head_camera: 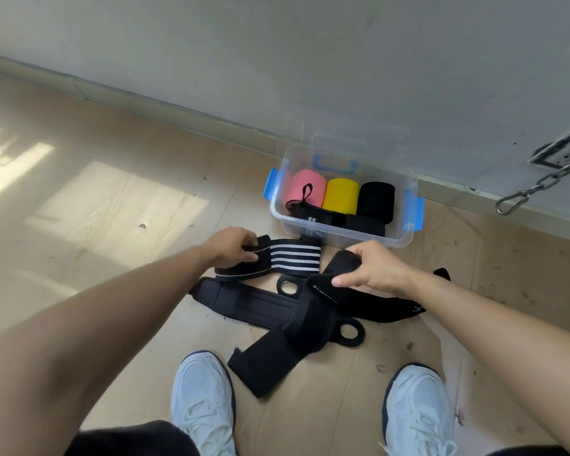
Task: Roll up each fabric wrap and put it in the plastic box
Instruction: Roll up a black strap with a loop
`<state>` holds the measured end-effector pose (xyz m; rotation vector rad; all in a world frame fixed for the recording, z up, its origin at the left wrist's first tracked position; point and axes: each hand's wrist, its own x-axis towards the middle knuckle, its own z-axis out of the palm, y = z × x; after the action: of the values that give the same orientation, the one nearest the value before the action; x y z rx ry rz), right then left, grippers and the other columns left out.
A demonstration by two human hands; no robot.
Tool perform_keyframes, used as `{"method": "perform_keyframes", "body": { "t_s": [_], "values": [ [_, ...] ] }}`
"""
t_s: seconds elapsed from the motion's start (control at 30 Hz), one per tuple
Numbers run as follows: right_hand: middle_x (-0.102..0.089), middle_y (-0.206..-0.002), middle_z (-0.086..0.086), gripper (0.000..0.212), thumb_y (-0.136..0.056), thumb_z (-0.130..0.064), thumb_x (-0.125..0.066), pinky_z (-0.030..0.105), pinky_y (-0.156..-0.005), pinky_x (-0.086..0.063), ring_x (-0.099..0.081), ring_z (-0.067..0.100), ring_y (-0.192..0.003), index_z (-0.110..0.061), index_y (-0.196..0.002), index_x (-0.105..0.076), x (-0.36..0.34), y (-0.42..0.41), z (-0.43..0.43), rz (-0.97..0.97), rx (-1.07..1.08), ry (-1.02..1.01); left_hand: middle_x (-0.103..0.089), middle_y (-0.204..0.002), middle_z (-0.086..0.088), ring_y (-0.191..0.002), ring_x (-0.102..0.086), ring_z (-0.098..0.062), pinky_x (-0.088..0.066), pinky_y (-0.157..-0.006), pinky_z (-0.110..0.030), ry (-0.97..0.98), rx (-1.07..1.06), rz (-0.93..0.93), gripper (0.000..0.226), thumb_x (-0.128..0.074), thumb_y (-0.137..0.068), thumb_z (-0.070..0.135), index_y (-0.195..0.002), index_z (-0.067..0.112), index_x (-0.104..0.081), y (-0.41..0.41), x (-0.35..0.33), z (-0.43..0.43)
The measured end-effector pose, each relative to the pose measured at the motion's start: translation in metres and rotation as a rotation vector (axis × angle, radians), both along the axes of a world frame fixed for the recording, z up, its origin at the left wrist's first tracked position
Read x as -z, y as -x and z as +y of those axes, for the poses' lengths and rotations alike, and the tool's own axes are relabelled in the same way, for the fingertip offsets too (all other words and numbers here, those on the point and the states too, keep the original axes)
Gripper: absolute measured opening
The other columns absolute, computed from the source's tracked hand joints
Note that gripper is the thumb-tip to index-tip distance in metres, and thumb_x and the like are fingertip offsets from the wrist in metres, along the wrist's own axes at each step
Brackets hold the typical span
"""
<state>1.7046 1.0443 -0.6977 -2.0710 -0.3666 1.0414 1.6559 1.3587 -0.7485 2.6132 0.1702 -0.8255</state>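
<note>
Left hand is gripping the striped wrap, right hand is pinching a black wrap, white lettering too blurry to read.

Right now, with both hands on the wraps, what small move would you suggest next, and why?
I would probably start rolling the striped wrap with the left hand, bringing the right hand over from the black wrap to help. The left hand grips the striped wrap's end, and that wrap lies flat, nearest the box.
</note>
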Motion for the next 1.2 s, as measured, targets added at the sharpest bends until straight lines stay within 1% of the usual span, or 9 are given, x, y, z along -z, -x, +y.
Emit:
{"method": "perform_keyframes", "body": {
  "t_s": [0.07, 0.2, 0.37, 0.43, 0.6, 0.7, 0.93, 1.1, 1.2],
  "values": [
    [-0.073, -0.073, -0.005, 0.008, -0.083, -0.015, -0.082, 0.03, -0.074, -0.05, -0.064, 0.008, -0.07, -0.014, -0.078, -0.075, -0.012, 0.003, 0.011, 0.083, 0.166, -0.135, -0.064, -0.085, 0.008, -0.087, -0.059, -0.02, -0.042, -0.068, -0.026, 0.152, -0.041, 0.068, 0.012, -0.073, -0.094, 0.025, -0.088, 0.02, -0.064, -0.003, -0.03, 0.002],
    [-0.077, -0.095, 0.012, 0.009, -0.095, -0.018, -0.068, 0.042, -0.092, -0.051, -0.069, 0.021, -0.089, -0.014, -0.09, -0.074, -0.044, 0.012, 0.032, 0.253, 0.3, -0.329, -0.073, -0.087, -0.001, -0.078, -0.065, -0.014, -0.051, -0.072, -0.023, 0.453, -0.163, 0.081, 0.009, -0.072, -0.095, 0.017, -0.087, 0.016, -0.069, -0.008, -0.103, -0.005],
    [-0.073, -0.106, 0.007, 0.02, -0.093, -0.024, -0.066, 0.032, -0.088, -0.051, -0.068, 0.019, -0.091, -0.012, -0.107, -0.071, -0.097, 0.023, 0.039, 0.419, 0.194, -0.443, -0.07, -0.088, -0.004, -0.075, -0.066, -0.015, -0.051, -0.059, -0.021, 0.66, -0.363, -0.111, 0.008, -0.065, -0.1, 0.015, -0.103, 0.008, -0.068, -0.008, -0.184, -0.023],
    [-0.07, -0.113, 0.01, 0.04, -0.088, -0.028, -0.068, 0.032, -0.089, -0.051, -0.066, 0.021, -0.097, -0.006, -0.122, -0.066, -0.121, 0.022, 0.039, 0.434, 0.154, -0.464, -0.07, -0.091, -0.003, -0.079, -0.068, -0.016, -0.054, -0.064, -0.025, 0.736, -0.465, -0.17, 0.008, -0.063, -0.101, 0.014, -0.106, 0.01, -0.068, -0.005, -0.209, -0.029],
    [-0.073, -0.102, 0.008, 0.018, -0.099, -0.021, -0.059, 0.034, -0.089, -0.05, -0.069, 0.02, -0.092, -0.008, -0.105, -0.07, -0.178, 0.026, 0.03, 0.27, 0.046, -0.479, -0.071, -0.121, -0.018, -0.111, -0.07, -0.033, -0.056, -0.099, -0.043, 1.023, -0.632, -0.194, 0.025, -0.055, -0.103, 0.004, -0.125, 0.0, -0.065, 0.012, -0.258, -0.044],
    [-0.072, -0.115, 0.022, 0.032, -0.099, -0.022, -0.06, 0.045, -0.102, -0.048, -0.068, 0.037, -0.109, 0.006, -0.113, -0.065, -0.203, 0.028, 0.025, 0.156, 0.013, -0.465, -0.066, -0.135, -0.018, -0.125, -0.064, -0.034, -0.05, -0.109, -0.045, 1.192, -0.624, -0.213, 0.035, -0.055, -0.101, 0.0, -0.136, 0.002, -0.06, 0.025, -0.285, -0.05],
    [-0.073, -0.11, 0.016, 0.037, -0.09, -0.021, -0.063, 0.037, -0.093, -0.055, -0.071, 0.025, -0.099, 0.006, -0.116, -0.067, -0.23, 0.035, 0.021, 0.057, 0.171, -0.643, -0.074, -0.121, -0.01, -0.112, -0.071, -0.027, -0.056, -0.095, -0.037, 0.946, -0.302, -0.269, 0.032, -0.062, -0.1, 0.012, -0.132, 0.014, -0.065, 0.071, -0.305, -0.067],
    [-0.076, -0.101, 0.01, 0.031, -0.09, -0.025, -0.061, 0.03, -0.078, -0.057, -0.073, 0.02, -0.09, -0.001, -0.109, -0.069, -0.228, 0.036, 0.017, 0.063, 0.181, -0.648, -0.074, -0.118, -0.012, -0.105, -0.074, -0.028, -0.06, -0.079, -0.036, 0.947, -0.364, -0.265, 0.027, -0.057, -0.104, 0.018, -0.13, 0.014, -0.065, 0.074, -0.3, -0.071],
    [-0.075, -0.095, 0.01, 0.019, -0.097, -0.015, -0.058, 0.025, -0.071, -0.057, -0.073, 0.02, -0.085, -0.001, -0.103, -0.069, -0.225, 0.035, 0.017, 0.04, 0.171, -0.648, -0.076, -0.112, -0.006, -0.099, -0.075, -0.023, -0.06, -0.081, -0.037, 0.913, -0.434, -0.176, 0.034, -0.055, -0.104, 0.039, -0.125, 0.015, -0.067, 0.067, -0.3, -0.073]
  ]
}}
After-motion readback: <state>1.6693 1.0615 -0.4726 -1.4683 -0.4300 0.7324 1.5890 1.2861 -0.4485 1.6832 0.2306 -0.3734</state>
